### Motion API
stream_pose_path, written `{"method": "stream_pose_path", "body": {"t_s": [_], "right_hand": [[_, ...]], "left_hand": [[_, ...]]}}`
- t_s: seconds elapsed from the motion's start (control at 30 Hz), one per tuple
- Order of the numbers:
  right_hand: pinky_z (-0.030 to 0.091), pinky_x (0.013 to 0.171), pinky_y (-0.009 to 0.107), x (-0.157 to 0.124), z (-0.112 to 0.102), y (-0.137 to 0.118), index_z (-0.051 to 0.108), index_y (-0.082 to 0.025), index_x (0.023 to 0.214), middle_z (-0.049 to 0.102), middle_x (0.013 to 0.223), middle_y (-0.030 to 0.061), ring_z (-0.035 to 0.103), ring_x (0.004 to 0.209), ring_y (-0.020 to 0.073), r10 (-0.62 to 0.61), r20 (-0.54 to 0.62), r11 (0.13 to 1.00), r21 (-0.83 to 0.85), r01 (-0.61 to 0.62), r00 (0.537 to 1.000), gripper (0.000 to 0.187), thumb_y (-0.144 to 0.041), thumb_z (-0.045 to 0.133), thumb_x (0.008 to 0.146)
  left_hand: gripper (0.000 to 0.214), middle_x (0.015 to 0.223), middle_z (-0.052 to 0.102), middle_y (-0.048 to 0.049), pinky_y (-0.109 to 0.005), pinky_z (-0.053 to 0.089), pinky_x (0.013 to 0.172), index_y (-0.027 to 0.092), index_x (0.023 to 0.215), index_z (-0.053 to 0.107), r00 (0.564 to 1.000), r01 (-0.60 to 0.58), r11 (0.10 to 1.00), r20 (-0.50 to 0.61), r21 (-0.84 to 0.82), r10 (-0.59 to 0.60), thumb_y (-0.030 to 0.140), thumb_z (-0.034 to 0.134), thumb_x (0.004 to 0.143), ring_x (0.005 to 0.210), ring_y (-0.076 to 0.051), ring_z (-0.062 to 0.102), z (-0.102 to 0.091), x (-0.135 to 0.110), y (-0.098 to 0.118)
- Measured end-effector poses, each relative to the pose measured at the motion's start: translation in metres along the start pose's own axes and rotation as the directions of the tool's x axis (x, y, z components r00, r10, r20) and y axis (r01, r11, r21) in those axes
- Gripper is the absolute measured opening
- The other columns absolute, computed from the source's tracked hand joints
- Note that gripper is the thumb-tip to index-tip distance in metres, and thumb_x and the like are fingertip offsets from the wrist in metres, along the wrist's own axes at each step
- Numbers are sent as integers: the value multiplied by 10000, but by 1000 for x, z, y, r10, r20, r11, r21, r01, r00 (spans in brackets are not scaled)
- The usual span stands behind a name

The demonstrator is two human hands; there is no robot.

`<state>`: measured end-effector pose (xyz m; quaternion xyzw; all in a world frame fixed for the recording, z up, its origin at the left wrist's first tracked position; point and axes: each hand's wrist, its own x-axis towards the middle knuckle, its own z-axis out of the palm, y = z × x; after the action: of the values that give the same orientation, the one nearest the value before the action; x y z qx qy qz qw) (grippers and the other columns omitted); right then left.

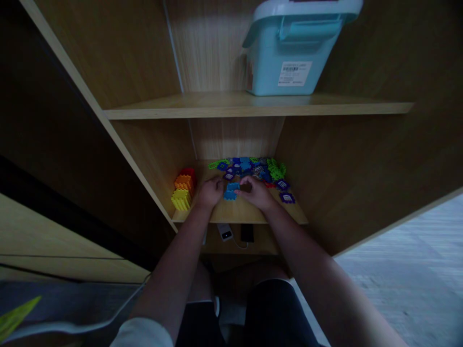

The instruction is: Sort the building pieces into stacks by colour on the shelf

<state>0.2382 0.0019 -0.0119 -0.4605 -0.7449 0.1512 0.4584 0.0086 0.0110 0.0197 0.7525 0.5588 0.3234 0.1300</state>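
Two light blue interlocking puzzle tiles (230,193) lie on the low wooden shelf, one behind the other, between my hands. My right hand (257,193) reaches in from the right, its thumb and index finger bent around the right edge of the tiles and the thumb tip on them. Left of the tiles is my left hand (211,192), its fingers curled inward; whatever they hold, if anything, is hidden. Behind both hands spreads a loose pile of dark blue puzzle tiles (237,166), with green tiles (276,169) at its right end.
Yellow tiles (181,199), orange tiles (184,182) and red tiles (188,172) stand stacked along the left wall. A light blue lidded bin (294,53) sits on the upper shelf (217,106). Below are a white device (224,232) with a cable and a black device (247,233).
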Motion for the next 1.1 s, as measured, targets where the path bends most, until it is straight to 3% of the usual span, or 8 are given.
{"method": "stream_pose_path", "body": {"t_s": [0.17, 0.4, 0.8, 1.1], "right_hand": [[551, 921, 355, -3, 3, -4, 664, -256, 1019, 765, 1061, 31, 717, 1006, 233, -59, 121, 997, 48, 53, 991, 310, -427, 857, 846], [528, 962, 369, -2, 1, -9, 704, -259, 997, 784, 1041, 22, 701, 1040, 247, -62, 233, 986, -134, 96, 970, 275, -377, 894, 836], [538, 983, 386, -2, 1, -9, 709, -269, 1039, 792, 1106, 35, 714, 1079, 257, -54, 222, 987, -138, 87, 974, 274, -357, 870, 835], [529, 973, 393, 0, 2, -6, 715, -251, 1042, 785, 1082, 61, 705, 1079, 283, -16, 149, 965, -256, 54, 989, 271, -323, 885, 842]], "left_hand": [[350, 1025, 832, -114, -296, 536, 871, 182, 1043, 803, 998, 64, 998, -7, 25, -64, 250, 461, 1065, 929, -225, 767, 0, 4, -3], [348, 1008, 835, -102, -301, 540, 873, 190, 1017, 815, 999, 20, 999, 34, 30, -21, 247, 474, 1053, 946, -229, 769, 1, 4, -2], [352, 978, 838, -81, -289, 548, 870, 200, 1016, 820, 998, 11, 1000, 59, -25, -9, 265, 476, 1053, 940, -219, 762, -4, 1, 2], [347, 879, 814, -51, -291, 556, 846, 200, 1000, 796, 997, -28, 996, 69, -85, 34, 219, 453, 1041, 845, -203, 750, 0, 3, -2]]}}
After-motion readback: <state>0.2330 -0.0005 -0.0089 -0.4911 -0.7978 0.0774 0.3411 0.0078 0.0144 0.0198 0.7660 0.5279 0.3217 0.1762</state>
